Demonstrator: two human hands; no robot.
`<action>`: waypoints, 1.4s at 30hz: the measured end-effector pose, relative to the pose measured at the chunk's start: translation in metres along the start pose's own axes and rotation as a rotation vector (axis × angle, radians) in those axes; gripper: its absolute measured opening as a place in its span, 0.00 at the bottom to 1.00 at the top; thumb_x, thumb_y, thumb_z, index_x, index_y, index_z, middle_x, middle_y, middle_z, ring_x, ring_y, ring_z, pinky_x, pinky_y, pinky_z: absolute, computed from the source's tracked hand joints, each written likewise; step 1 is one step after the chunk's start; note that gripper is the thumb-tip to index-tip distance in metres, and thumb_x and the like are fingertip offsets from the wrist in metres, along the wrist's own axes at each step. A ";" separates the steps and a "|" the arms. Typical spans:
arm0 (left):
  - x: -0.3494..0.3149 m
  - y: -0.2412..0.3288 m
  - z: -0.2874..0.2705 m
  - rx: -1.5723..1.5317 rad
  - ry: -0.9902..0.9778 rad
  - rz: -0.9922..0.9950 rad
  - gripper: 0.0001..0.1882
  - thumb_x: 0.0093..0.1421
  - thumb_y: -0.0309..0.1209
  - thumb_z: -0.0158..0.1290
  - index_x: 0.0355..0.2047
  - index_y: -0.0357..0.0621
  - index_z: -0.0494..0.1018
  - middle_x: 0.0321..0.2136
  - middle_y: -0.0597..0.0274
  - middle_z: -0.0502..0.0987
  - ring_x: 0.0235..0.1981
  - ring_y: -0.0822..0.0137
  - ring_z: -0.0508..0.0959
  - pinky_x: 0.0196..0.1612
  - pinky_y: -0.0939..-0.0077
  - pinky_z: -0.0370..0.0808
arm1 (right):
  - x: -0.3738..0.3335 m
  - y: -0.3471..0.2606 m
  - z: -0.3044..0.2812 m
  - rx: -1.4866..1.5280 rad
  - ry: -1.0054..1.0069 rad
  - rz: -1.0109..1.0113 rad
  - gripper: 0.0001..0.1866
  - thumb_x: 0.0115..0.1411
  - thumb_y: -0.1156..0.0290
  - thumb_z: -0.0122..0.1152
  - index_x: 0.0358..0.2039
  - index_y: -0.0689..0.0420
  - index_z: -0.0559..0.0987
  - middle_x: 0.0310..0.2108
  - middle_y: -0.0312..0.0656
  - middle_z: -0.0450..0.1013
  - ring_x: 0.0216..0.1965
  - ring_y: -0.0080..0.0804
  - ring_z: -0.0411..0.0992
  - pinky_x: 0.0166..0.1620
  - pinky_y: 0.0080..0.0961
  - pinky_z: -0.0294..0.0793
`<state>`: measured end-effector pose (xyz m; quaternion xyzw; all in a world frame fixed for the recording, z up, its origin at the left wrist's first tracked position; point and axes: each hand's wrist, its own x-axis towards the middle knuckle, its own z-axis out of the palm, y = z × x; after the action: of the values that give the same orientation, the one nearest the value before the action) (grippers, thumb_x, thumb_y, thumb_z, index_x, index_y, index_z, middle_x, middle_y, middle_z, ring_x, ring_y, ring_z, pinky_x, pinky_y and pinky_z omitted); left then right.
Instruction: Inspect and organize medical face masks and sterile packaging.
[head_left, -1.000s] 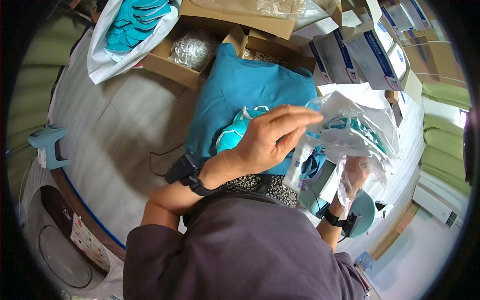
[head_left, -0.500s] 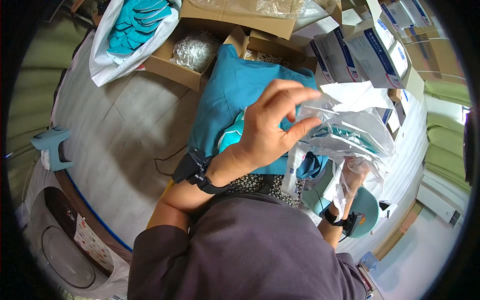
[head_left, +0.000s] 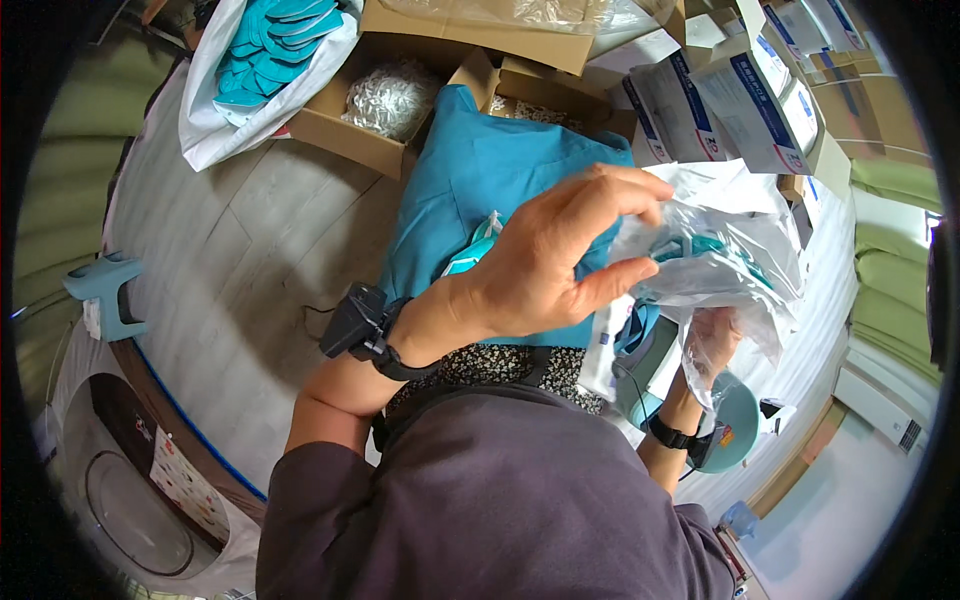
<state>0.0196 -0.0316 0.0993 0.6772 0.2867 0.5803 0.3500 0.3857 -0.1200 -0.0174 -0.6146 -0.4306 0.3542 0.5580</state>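
My left hand [head_left: 555, 260] is raised over a folded teal cloth [head_left: 480, 190] and pinches the edge of a clear plastic bag [head_left: 720, 255] that holds teal and white items. My right hand [head_left: 712, 340] grips the same bag from below, seen partly through the plastic. A teal mask [head_left: 470, 255] lies on the cloth just under my left wrist. A black wrist device [head_left: 360, 325] sits on my left forearm.
Cardboard boxes [head_left: 360, 140] stand at the back, one holding a clear crinkled bag. A white bag of teal items [head_left: 260, 60] lies at the back left. Blue-and-white boxes [head_left: 740, 100] are stacked at the right. A teal stand [head_left: 105, 290] sits at the left edge.
My left hand has risen and moved right along the plastic bag's top. The bag has lifted and spread between both hands.
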 end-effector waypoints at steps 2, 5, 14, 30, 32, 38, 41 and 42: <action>0.005 -0.006 0.001 0.162 -0.030 0.120 0.18 0.48 0.27 0.68 0.40 0.41 0.76 0.43 0.56 0.79 0.43 0.56 0.79 0.44 0.68 0.76 | -0.003 -0.002 -0.002 -0.139 -0.018 -0.040 0.18 0.64 0.72 0.58 0.53 0.63 0.72 0.48 0.44 0.74 0.46 0.37 0.75 0.51 0.37 0.75; 0.005 -0.006 0.008 0.319 -0.039 0.118 0.20 0.44 0.28 0.69 0.39 0.45 0.78 0.35 0.62 0.77 0.36 0.60 0.76 0.39 0.69 0.74 | -0.011 -0.005 -0.007 -0.383 -0.096 -0.098 0.18 0.65 0.71 0.58 0.54 0.63 0.71 0.48 0.44 0.74 0.47 0.37 0.75 0.52 0.39 0.76; -0.004 -0.011 0.008 0.499 -0.205 0.320 0.07 0.47 0.26 0.59 0.28 0.43 0.74 0.37 0.61 0.76 0.39 0.62 0.77 0.40 0.70 0.73 | -0.012 -0.032 0.040 0.210 0.124 0.108 0.05 0.58 0.73 0.59 0.28 0.61 0.77 0.25 0.40 0.75 0.27 0.32 0.74 0.34 0.28 0.74; -0.039 -0.022 0.024 0.032 -0.189 -0.438 0.16 0.52 0.24 0.66 0.38 0.36 0.71 0.33 0.57 0.75 0.20 0.73 0.74 0.23 0.78 0.70 | -0.005 0.056 -0.025 -0.038 0.132 0.010 0.23 0.63 0.71 0.59 0.58 0.60 0.68 0.53 0.47 0.72 0.51 0.39 0.74 0.53 0.35 0.74; -0.046 -0.033 0.019 0.066 -0.252 -0.412 0.12 0.50 0.21 0.66 0.33 0.36 0.75 0.29 0.59 0.76 0.20 0.75 0.72 0.22 0.79 0.68 | 0.000 0.036 0.001 0.039 0.077 0.021 0.21 0.63 0.71 0.59 0.56 0.61 0.69 0.50 0.45 0.73 0.49 0.36 0.74 0.52 0.32 0.73; -0.024 -0.033 -0.029 -0.430 0.292 -0.567 0.15 0.63 0.24 0.52 0.50 0.35 0.72 0.41 0.64 0.77 0.38 0.74 0.76 0.40 0.80 0.73 | 0.013 -0.006 0.022 0.261 0.153 0.188 0.12 0.68 0.63 0.56 0.42 0.59 0.75 0.30 0.35 0.74 0.32 0.23 0.72 0.38 0.18 0.70; -0.038 -0.045 -0.063 -0.427 -0.009 -0.746 0.19 0.61 0.25 0.53 0.53 0.37 0.70 0.45 0.63 0.76 0.42 0.72 0.74 0.49 0.75 0.72 | 0.023 0.028 -0.013 0.469 -0.109 0.162 0.17 0.66 0.58 0.57 0.46 0.59 0.74 0.33 0.35 0.72 0.32 0.23 0.68 0.39 0.21 0.68; -0.047 -0.052 -0.067 -0.385 -0.080 -0.859 0.19 0.59 0.25 0.55 0.51 0.37 0.71 0.44 0.63 0.76 0.42 0.71 0.75 0.50 0.74 0.72 | 0.027 0.037 -0.014 0.310 -0.144 0.136 0.20 0.64 0.60 0.57 0.50 0.60 0.73 0.39 0.39 0.74 0.37 0.26 0.70 0.43 0.23 0.69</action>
<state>-0.0528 -0.0289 0.0357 0.4420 0.4143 0.3990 0.6883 0.4137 -0.1010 -0.0509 -0.5220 -0.3674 0.4963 0.5884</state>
